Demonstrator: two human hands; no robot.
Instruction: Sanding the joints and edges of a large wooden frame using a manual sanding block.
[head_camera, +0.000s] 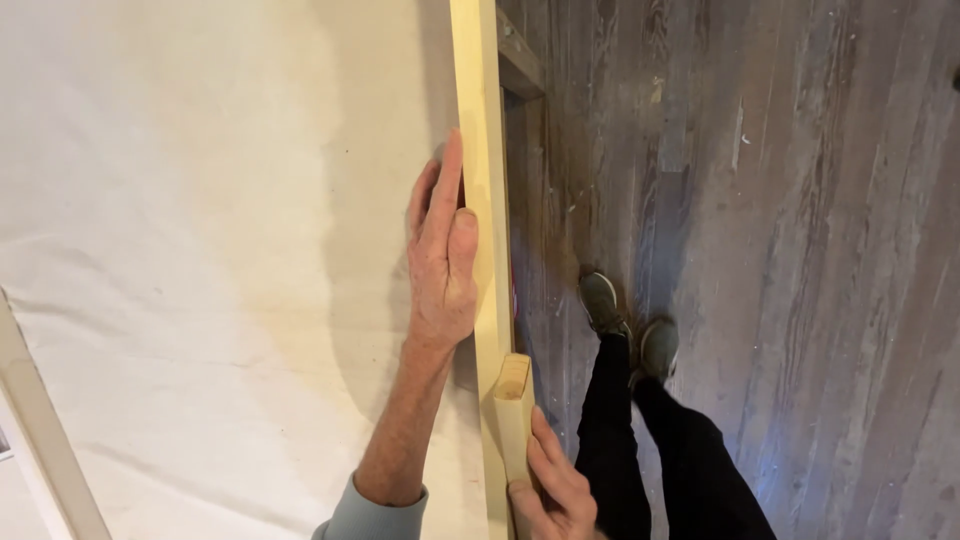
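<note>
A long pale wooden frame bar (478, 110) runs from the top of the view down to the bottom, along the edge of a stretched white canvas (200, 250). My left hand (442, 250) lies flat against the canvas side of the bar, fingers pointing up, thumb side touching the wood. My right hand (555, 485) grips a short pale wooden block (515, 410) that stands against the right face of the bar near the bottom of the view.
Below lies a dark grey-brown plank floor (780, 200). My legs in black trousers (620, 430) and grey shoes (602, 300) stand just right of the bar. Another pale frame bar (40, 420) crosses the lower left corner.
</note>
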